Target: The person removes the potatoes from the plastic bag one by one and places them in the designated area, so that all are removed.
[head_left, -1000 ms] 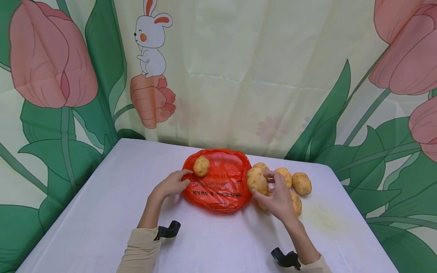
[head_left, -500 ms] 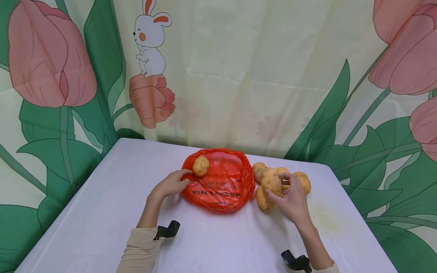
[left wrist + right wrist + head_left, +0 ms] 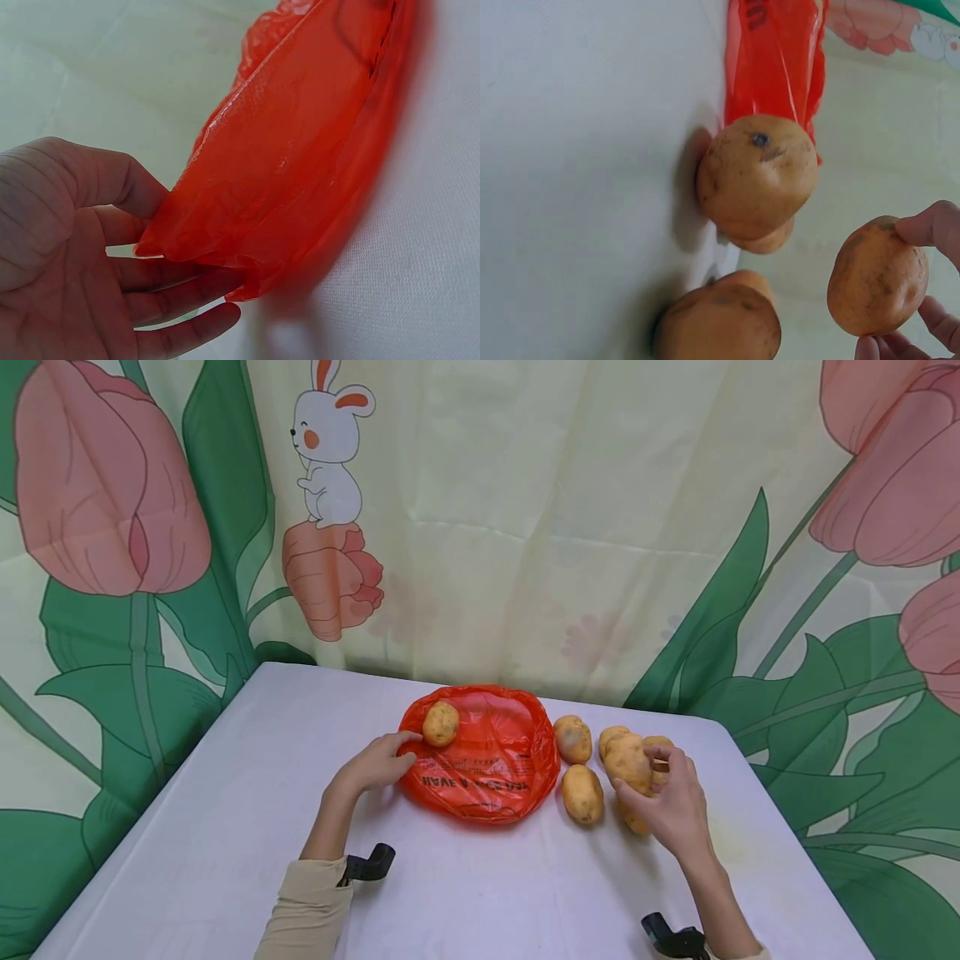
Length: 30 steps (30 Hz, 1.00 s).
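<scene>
A red plastic bag sits on the table with its mouth spread wide and its rim rolled outward. One potato lies inside, toward the left. At the bag's left edge my left hand grips the red film between thumb and fingers, as the left wrist view shows. My right hand pinches another potato by its sides, raised over the potatoes on the right. That held potato hangs clear of the white surface in the right wrist view.
Beside the bag's right edge lie two potatoes, an upper one and a lower one. More potatoes sit under and behind the right hand, partly hidden. A patterned curtain hangs behind the white-covered table.
My right hand has moved to the right with the potato, from beside the bag's edge to over the potatoes farther right. The left hand keeps its place at the bag.
</scene>
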{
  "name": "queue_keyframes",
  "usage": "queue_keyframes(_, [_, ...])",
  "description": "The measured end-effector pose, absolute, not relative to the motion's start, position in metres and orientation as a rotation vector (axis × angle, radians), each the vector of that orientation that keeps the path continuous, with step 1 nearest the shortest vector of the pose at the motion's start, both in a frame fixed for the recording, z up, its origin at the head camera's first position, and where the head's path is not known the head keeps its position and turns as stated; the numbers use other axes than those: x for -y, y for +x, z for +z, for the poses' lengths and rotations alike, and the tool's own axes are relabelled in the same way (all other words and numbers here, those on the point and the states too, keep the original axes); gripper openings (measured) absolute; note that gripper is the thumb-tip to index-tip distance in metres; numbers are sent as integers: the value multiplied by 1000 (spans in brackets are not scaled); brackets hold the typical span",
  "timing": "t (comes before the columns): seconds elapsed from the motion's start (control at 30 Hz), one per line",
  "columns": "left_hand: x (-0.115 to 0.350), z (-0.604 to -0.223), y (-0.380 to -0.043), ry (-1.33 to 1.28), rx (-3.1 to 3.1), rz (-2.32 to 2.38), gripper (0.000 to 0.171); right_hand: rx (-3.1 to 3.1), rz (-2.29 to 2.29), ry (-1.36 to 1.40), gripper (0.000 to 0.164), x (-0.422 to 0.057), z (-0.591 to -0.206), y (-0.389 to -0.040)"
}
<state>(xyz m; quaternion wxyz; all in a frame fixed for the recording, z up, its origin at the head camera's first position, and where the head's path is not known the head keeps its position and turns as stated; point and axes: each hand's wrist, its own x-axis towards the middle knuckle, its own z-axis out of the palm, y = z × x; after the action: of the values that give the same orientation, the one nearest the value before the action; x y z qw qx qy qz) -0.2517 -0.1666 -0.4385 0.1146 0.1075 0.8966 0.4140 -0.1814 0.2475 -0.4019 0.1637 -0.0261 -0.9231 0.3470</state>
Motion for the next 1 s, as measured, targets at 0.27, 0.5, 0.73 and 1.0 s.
queue_keyframes(0.27, [166,-438,-252,327,-2636,1204,49,2631,926,-180,70,-263,-403,-175])
queue_keyframes(0.5, [167,-438,-253,345,-2639,1197,49,2617,885,-252,72,-278,-409,-172])
queue_keyframes(0.73, [166,-439,-253,324,-2635,1194,48,2621,898,-328,74,-290,-413,-169])
queue_keyframes(1.0, [165,-439,-253,367,-2649,1187,49,2641,873,-388,74,-304,-418,-167])
